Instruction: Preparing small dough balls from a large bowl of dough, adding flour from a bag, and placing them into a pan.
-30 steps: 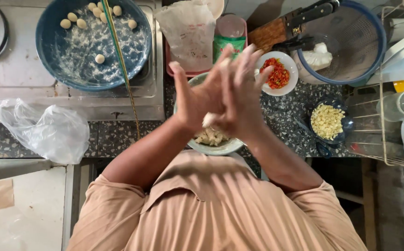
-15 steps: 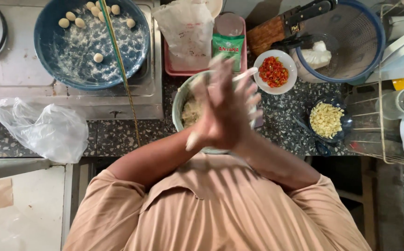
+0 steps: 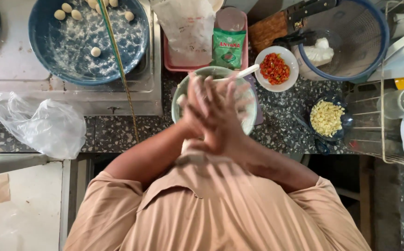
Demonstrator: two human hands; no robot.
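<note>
My left hand (image 3: 195, 123) and my right hand (image 3: 232, 132) are pressed palm to palm, fingers crossed and blurred, just above a pale green bowl (image 3: 253, 111) on the speckled counter. A small pale dough piece seen between the palms earlier is now hidden by them. A white spoon handle (image 3: 246, 72) leans on the bowl's far rim. At the far left, a blue pan (image 3: 48, 60) on the stove holds several small pale dough balls (image 3: 95, 51), and a thin stick (image 3: 118, 60) lies across it.
A crumpled clear plastic bag (image 3: 39, 125) lies at the left counter edge. Behind the bowl are a pink tray (image 3: 183, 65) with a green packet (image 3: 229, 49), a chopped red chilli bowl (image 3: 276, 69) and a blue basket (image 3: 350, 37). A dark bowl of yellow bits (image 3: 326, 118) and a wire rack (image 3: 383, 116) stand right.
My hands have kept rubbing together, shifting from a spread, tilted pose to crossed palms lower over the bowl. The pale lump between them is no longer visible.
</note>
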